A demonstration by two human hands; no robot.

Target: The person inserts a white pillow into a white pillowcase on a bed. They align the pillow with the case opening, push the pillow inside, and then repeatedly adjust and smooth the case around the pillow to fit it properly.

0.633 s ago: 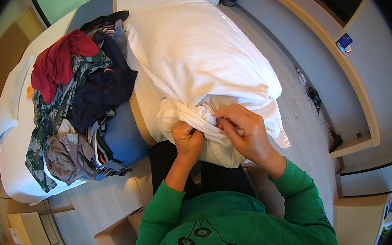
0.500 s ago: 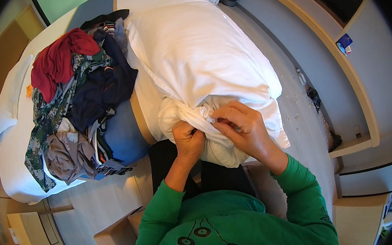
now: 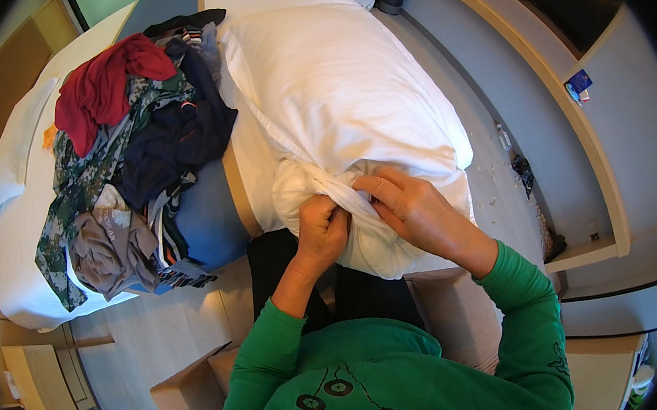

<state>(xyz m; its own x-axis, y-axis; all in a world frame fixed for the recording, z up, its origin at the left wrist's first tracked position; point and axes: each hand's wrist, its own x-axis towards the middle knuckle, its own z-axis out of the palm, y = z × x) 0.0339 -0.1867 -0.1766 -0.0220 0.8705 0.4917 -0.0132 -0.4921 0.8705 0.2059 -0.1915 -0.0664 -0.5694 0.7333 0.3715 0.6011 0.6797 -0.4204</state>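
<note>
A plump white pillow (image 3: pixel 340 84) lies across the near end of the bed, its close end hanging toward my lap. There its white pillowcase (image 3: pixel 313 176) is bunched into folds and a twisted band of cloth. My left hand (image 3: pixel 321 230) is closed in a fist around the band's lower left side. Just to its right, my right hand (image 3: pixel 413 208) pinches the same cloth between thumb and fingers. Both hands are close together, and their fingertips are partly hidden in the folds.
On the bed (image 3: pixel 19 273), left of the pillow, a heap of clothes holds a red garment (image 3: pixel 111 80), a camouflage one (image 3: pixel 67 232), a navy one (image 3: pixel 170 141) and a brown one (image 3: pixel 109 248). A brown upholstered seat (image 3: pixel 193 399) is below. A wooden shelf (image 3: pixel 577 131) curves along the right wall.
My right hand has shifted slightly and its fingers reach further into the folds, with the wrist turned. My left hand keeps its grip. The whole view has moved a little.
</note>
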